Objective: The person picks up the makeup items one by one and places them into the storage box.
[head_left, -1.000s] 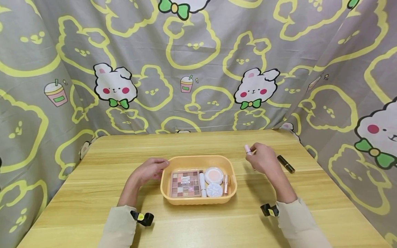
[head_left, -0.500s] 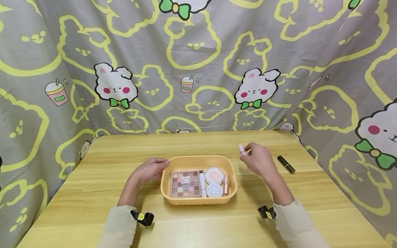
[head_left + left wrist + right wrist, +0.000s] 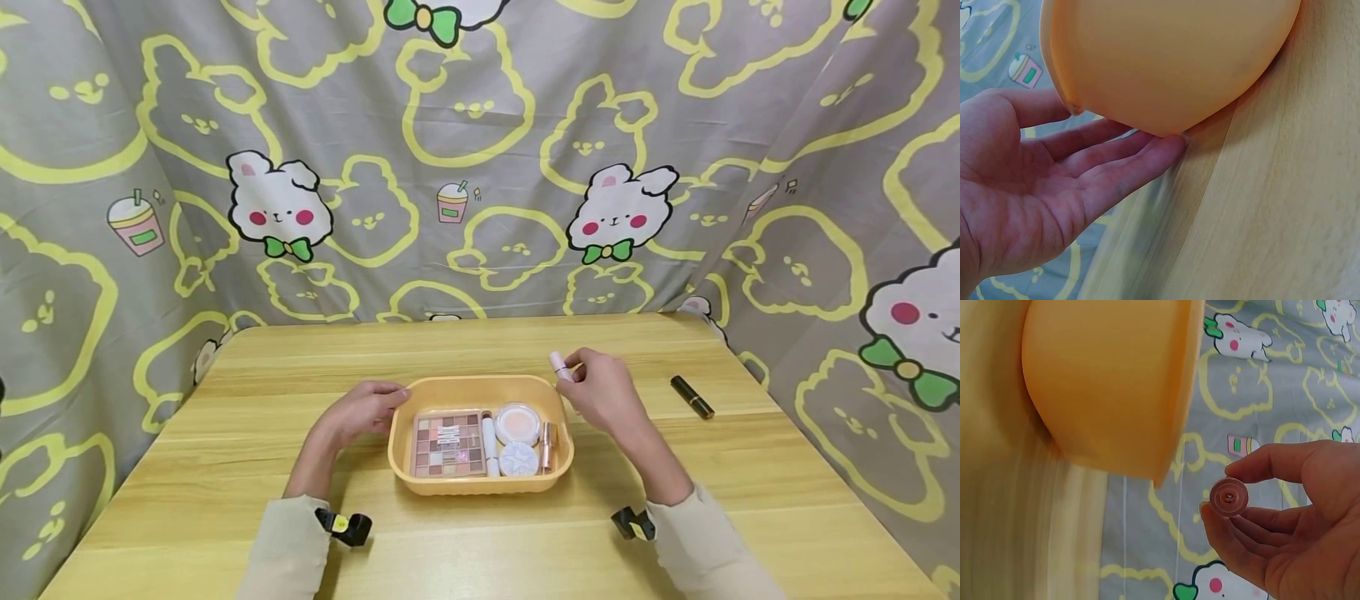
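My left hand holds the left end of a yellow plastic basket, thumb at the rim and fingers against the outer wall. Between the thumb and fingers of my right hand is a slim pale pink lipstick tube, tilted, just above the basket's back right corner. In the right wrist view its round, numbered end faces the camera. Inside the basket lie an eyeshadow palette, a white tube, a clear-lidded powder compact, a white round compact and a rose-gold lipstick.
A black lipstick-like tube lies on the wooden table to the right of my right hand. A printed grey curtain hangs behind the table and along both sides.
My right hand has moved left with the lipstick tube, from beside the black tube to the basket's back right corner. My left hand and the basket have stayed in place.
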Motion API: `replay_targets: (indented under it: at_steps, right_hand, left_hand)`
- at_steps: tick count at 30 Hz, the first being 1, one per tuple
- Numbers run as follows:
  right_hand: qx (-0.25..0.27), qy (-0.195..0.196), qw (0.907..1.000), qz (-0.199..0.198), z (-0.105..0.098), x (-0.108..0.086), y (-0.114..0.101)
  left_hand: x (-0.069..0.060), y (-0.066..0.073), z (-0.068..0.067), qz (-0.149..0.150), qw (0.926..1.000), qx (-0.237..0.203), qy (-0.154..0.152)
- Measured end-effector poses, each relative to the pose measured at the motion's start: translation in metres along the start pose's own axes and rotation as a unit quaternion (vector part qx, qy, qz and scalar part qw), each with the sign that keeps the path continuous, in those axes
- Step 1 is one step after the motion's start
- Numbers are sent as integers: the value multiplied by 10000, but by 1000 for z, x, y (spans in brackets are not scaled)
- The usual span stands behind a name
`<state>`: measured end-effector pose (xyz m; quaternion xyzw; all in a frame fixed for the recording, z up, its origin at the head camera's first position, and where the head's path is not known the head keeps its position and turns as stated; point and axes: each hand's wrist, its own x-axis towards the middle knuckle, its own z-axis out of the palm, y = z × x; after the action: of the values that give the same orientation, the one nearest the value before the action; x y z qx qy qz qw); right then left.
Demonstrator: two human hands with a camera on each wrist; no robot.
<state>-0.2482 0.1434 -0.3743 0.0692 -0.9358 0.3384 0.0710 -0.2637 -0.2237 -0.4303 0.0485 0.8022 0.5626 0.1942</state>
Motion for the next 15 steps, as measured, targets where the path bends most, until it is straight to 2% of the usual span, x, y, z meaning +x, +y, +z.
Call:
replay_targets:
  at_steps: [15]
  right_hand:
    - [145,-129,9998,-17,16,-5,-12]
  left_hand:
    - [0,-2,-1,-84,9998,-41,162]
